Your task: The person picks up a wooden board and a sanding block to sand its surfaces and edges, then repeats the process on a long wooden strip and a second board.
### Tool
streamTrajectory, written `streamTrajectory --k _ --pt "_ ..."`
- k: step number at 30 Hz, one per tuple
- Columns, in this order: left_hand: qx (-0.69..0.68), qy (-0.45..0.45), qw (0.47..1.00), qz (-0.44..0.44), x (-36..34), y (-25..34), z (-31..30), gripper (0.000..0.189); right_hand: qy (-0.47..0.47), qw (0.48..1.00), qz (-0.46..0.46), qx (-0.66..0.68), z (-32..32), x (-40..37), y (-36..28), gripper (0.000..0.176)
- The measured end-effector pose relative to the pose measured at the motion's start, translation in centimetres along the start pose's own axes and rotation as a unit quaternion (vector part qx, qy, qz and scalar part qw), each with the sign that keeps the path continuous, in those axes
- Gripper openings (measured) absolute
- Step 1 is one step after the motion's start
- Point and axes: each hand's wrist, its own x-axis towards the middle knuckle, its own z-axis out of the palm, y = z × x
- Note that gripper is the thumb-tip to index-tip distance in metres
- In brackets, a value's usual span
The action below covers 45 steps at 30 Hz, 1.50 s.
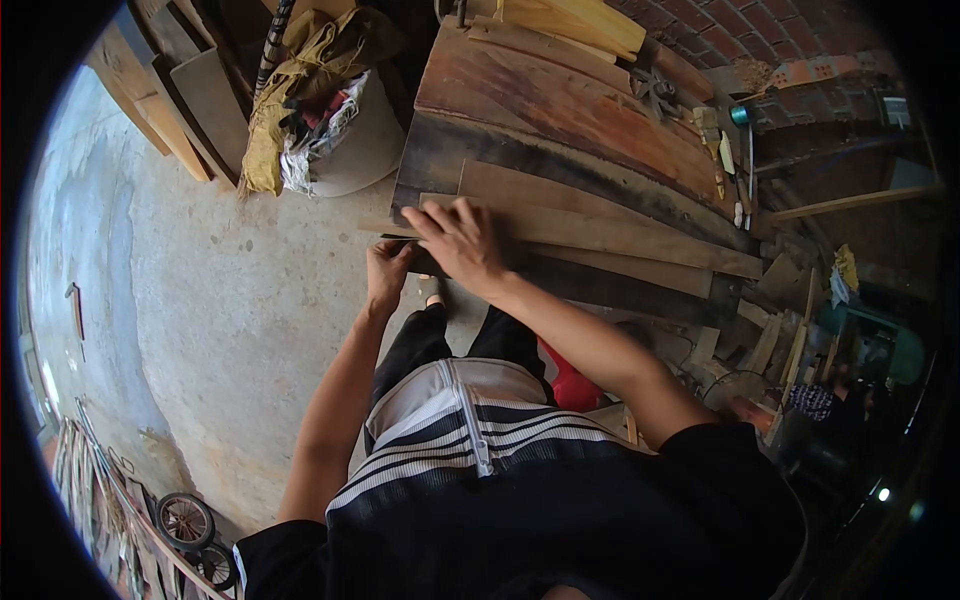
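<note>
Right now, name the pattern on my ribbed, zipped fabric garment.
The garment has black and white stripes; head view shows it.

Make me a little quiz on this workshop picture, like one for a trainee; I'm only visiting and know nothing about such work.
1. What colour is the cloth bunched over the pale container? A) blue B) mustard yellow C) pink
2. True or false: spoked wheels show at the lower left of the view.
3. How do the left hand and the right hand differ?

Key:
1: B.
2: True.
3: The right is spread over the wooden boards; the left has its thumb and fingertips drawn together near their end. What its grip holds, if anything, is too small to tell.
</note>
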Motion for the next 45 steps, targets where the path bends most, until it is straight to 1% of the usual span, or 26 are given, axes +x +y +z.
streamTrajectory --k 1,2,4,5,6,7,9,11,13,15,16,18,19,21,24,26,29,30,32,35,36,39,41,42,44,45 --pt "0.034 0.007 0.998 -0.042 0.2 -0.3 -0.5 0.023 0.0 1.0 -0.023 -0.016 0.5 1.6 -1.5 0.054" --pt "0.071 0.013 0.994 -0.085 0.3 -0.4 -0.9 0.021 0.004 1.0 -0.017 -0.013 0.7 1.7 -1.2 0.054" --pt "0.092 0.013 0.992 -0.089 0.0 0.4 -0.5 0.023 0.0 0.999 -0.037 0.028 0.4 1.3 -0.2 0.054" --pt "0.069 0.018 0.996 -0.05 -0.3 1.0 0.2 0.025 -0.004 0.999 -0.021 0.037 -0.9 -0.4 1.6 0.058" --pt "0.043 0.024 0.999 -0.011 -0.4 1.9 1.0 0.027 -0.011 1.0 0.014 0.002 -2.8 -2.8 3.6 0.064" --pt "0.017 0.018 1.0 -0.01 -0.5 2.7 1.6 0.032 -0.04 0.998 0.052 -0.024 -4.8 -5.6 6.2 0.07" --pt "0.026 0.015 0.999 -0.015 -0.5 3.1 1.7 0.033 -0.061 0.99 0.121 -0.028 -8.3 -11.3 11.7 0.069" --pt "0.032 0.018 0.999 -0.017 -0.4 3.1 1.6 0.034 -0.085 0.98 0.169 -0.06 -11.3 -14.5 15.2 0.067" --pt "0.028 0.006 0.999 -0.032 -0.4 3.0 1.4 0.035 -0.076 0.976 0.199 -0.054 -10.9 -13.8 14.8 0.064" --pt "0.021 0.011 0.999 -0.028 -0.3 2.8 1.5 0.034 -0.057 0.973 0.219 -0.052 -8.2 -10.6 11.9 0.063" --pt "0.018 0.015 0.999 -0.028 -0.3 2.7 1.5 0.034 -0.047 0.976 0.207 -0.05 -6.7 -8.0 9.7 0.061" --pt "0.009 0.01 1.0 -0.025 -0.2 2.3 1.5 0.034 -0.029 0.992 0.119 0.029 -2.5 -2.8 6.0 0.061" --pt "0.001 0.013 1.0 -0.019 -0.2 2.2 1.3 0.034 -0.004 0.998 0.06 0.021 -1.1 -0.1 4.1 0.056" --pt "0.017 0.002 1.0 -0.021 -0.2 1.7 0.7 0.035 0.033 0.999 0.007 0.004 1.8 3.8 1.2 0.052" --pt "0.054 -0.008 0.998 -0.029 -0.2 2.1 0.7 0.036 -0.008 0.999 -0.035 0.035 2.8 3.9 2.2 0.049" --pt "0.03 0.02 0.999 -0.033 -0.2 2.8 1.6 0.036 -0.008 0.999 0.025 0.019 -0.8 0.3 5.3 0.05" --pt "0.029 0.017 0.999 -0.032 -0.3 3.3 1.9 0.036 -0.072 0.979 0.186 -0.038 -7.1 -8.1 12.2 0.062" --pt "0.025 0.02 0.999 -0.032 -0.4 3.0 1.7 0.036 -0.067 0.97 0.22 -0.08 -8.8 -10.7 14.4 0.061" --pt "0.014 0.022 0.999 -0.039 -0.1 2.4 1.4 0.036 -0.069 0.958 0.268 -0.081 -11.4 -13.8 17.5 0.063" --pt "0.034 0.028 0.999 -0.03 -0.3 2.7 1.6 0.036 -0.056 0.961 0.255 -0.092 -10.6 -13.5 17.1 0.06" --pt "0.033 0.024 0.999 -0.028 -0.2 2.7 1.7 0.036 -0.085 0.96 0.26 -0.063 -9.8 -11.9 15.7 0.06" --pt "0.021 0.016 0.999 -0.03 -0.2 2.4 1.7 0.036 -0.072 0.988 0.135 -0.023 -4.6 -4.7 9.4 0.06" --pt "0.022 0.001 1.0 -0.014 0.0 2.3 1.2 0.038 -0.058 0.992 0.077 0.082 -0.7 0.1 4.5 0.056" --pt "0.03 -0.002 0.999 -0.011 0.2 1.6 0.4 0.038 -0.033 0.998 0.02 0.048 1.0 1.9 2.6 0.051" --pt "0.041 -0.02 0.998 -0.05 0.9 0.0 -1.5 0.038 -0.028 0.997 -0.044 0.064 3.7 3.5 0.4 0.044" --pt "0.042 -0.017 0.998 -0.052 0.8 0.5 -1.1 0.039 -0.02 0.997 -0.033 0.07 3.5 3.2 0.8 0.045"
